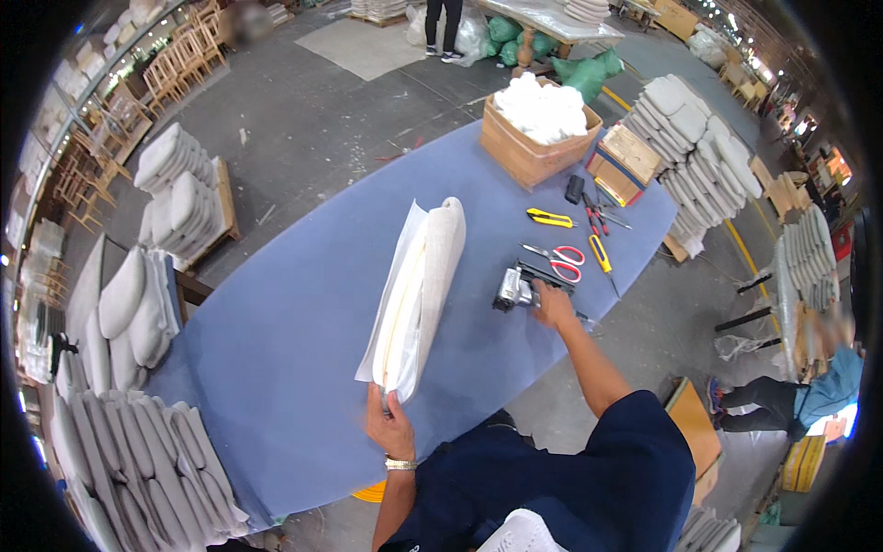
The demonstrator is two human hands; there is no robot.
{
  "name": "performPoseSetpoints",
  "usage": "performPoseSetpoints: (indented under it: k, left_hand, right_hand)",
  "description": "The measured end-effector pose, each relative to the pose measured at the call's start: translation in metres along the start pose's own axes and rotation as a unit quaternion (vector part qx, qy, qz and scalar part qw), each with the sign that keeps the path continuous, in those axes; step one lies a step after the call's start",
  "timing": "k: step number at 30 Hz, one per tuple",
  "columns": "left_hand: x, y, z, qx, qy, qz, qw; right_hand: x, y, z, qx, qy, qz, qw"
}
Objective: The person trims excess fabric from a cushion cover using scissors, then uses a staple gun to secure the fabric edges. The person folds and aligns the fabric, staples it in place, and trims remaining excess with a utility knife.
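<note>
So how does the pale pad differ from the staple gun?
The pad is long, pale grey and white; the staple gun is shorter, silver and black. The pad looks soft and cloth-covered, the staple gun hard. The left hand pinches the pad's near end; the right hand grips the staple gun. Shared: each has one hand on it.

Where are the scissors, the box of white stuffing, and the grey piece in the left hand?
Scissors (553,257): head view, near the pivot.
Box (558,159): head view, front wall.
Grey piece (438,267): head view, fabric cover.
</note>
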State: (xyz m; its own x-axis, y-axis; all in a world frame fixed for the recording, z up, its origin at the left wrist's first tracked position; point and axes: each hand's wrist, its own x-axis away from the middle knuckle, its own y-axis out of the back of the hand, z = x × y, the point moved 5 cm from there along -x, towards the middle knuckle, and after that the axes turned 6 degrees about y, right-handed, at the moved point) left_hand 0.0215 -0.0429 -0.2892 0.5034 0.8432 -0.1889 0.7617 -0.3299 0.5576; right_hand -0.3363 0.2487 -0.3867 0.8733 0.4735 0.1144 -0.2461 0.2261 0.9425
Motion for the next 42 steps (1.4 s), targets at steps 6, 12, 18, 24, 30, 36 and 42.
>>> performPoseSetpoints:
  k: [6, 12, 18, 24, 30, 36, 42]
  left_hand:
    - [0.004, -0.014, -0.006, 0.050, 0.032, 0.021, 0.998]
    - [0.010, -0.014, -0.011, 0.018, -0.038, -0.021, 0.999]
    - [0.013, -0.026, -0.003, 0.059, -0.033, -0.023, 0.997]
    - [0.010, -0.006, -0.001, 0.085, 0.040, -0.041, 0.995]
    - [0.007, -0.010, 0.000, 0.124, 0.022, -0.076, 0.989]
    - [-0.002, -0.005, -0.007, 0.120, 0.010, -0.081, 0.989]
    - [-0.007, 0.000, -0.006, 0.150, 0.021, -0.070, 0.986]
  right_hand:
    - [-0.021, -0.012, -0.016, -0.038, -0.001, 0.034, 0.999]
    - [0.039, 0.047, 0.083, -0.364, -0.063, -0.061, 0.927]
    - [0.145, 0.054, 0.136, -0.510, -0.074, 0.026, 0.856]
    - [0.167, 0.069, 0.210, -0.466, 0.088, 0.052, 0.879]
    - [0.153, 0.082, 0.257, -0.394, 0.072, 0.158, 0.903]
    - [0.140, 0.076, 0.277, -0.372, 0.197, 0.151, 0.894]
    - [0.132, 0.067, 0.284, -0.376, 0.153, 0.191, 0.894]
